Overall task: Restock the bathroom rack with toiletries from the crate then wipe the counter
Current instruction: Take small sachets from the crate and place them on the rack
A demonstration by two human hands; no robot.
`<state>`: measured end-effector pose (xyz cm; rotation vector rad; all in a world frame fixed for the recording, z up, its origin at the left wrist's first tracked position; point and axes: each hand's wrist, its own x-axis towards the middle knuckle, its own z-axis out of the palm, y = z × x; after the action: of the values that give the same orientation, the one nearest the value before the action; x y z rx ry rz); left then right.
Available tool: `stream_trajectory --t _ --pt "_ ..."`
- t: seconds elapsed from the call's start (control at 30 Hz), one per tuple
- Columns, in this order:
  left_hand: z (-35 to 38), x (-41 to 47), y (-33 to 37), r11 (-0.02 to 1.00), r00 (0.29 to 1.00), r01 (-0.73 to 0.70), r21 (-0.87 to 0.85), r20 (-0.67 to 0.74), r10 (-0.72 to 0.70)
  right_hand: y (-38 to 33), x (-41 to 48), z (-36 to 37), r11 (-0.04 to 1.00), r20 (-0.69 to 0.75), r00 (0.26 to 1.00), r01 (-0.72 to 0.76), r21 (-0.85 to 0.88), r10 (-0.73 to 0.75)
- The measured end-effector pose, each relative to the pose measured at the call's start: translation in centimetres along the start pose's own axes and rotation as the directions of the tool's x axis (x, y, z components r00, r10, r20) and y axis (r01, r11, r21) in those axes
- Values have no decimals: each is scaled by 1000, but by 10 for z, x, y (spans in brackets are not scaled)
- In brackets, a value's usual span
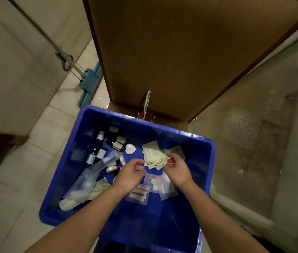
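Picking stage: right hand [176, 169] pinches sachets [153, 155] at crate's [153, 225] 1 o'clock, left hand's [130, 174] hold unclear; next, lift out.
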<state>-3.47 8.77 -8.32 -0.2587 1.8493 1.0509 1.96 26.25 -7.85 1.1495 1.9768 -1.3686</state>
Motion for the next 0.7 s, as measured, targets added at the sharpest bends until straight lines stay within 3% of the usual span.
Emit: stream_trajectory --t 0.3,0.7 --pt "22 59 -9 996 997 77 -47 -1 -77 8 55 18 999 -3 1000 29 -18 -29" --pt "26 67 1 980 991 137 -147 31 -134 10 66 28 998 -38 999 -32 -57 30"
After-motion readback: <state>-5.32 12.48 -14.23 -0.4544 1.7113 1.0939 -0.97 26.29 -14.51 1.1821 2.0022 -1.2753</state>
